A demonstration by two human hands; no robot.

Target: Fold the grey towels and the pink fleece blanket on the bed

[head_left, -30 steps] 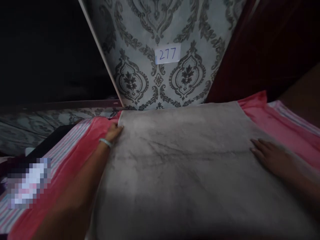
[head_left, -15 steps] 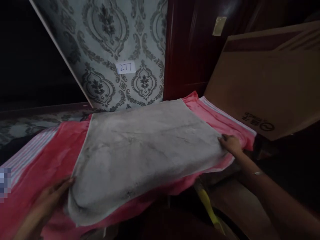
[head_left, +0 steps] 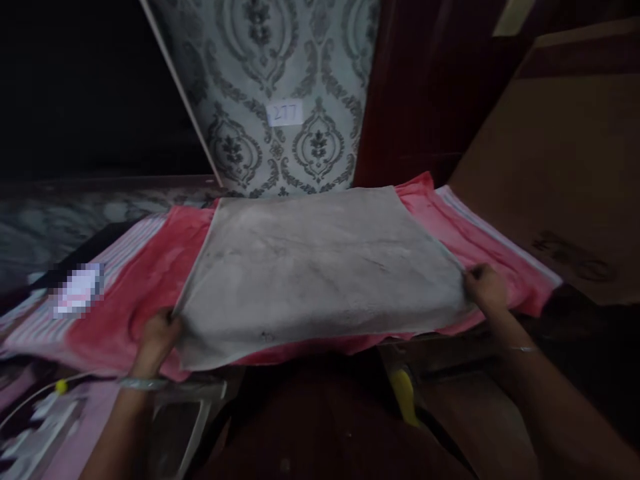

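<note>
A grey towel (head_left: 320, 267) lies spread out over a larger pink-red cloth (head_left: 145, 287) with striped edges. My left hand (head_left: 159, 337) is closed on the towel's left edge near its front corner. At the right edge, near the front, my right hand (head_left: 485, 287) pinches the towel between thumb and fingers. The towel's front part bends down over the edge of the surface beneath, with the pink-red cloth showing below it. A few small dark marks show on the grey fabric. What lies under both cloths is hidden.
A large cardboard box (head_left: 565, 167) stands at the right. Behind is patterned wallpaper (head_left: 320, 143) bearing a paper label (head_left: 285, 113) marked 277. A dark screen-like panel (head_left: 85, 93) fills the upper left. Below sit a yellow object (head_left: 404, 398) and a white power strip (head_left: 47, 433).
My left hand has closed on the towel's left edge, and its front left corner now lies straighter. My right hand keeps its hold. The view has shifted.
</note>
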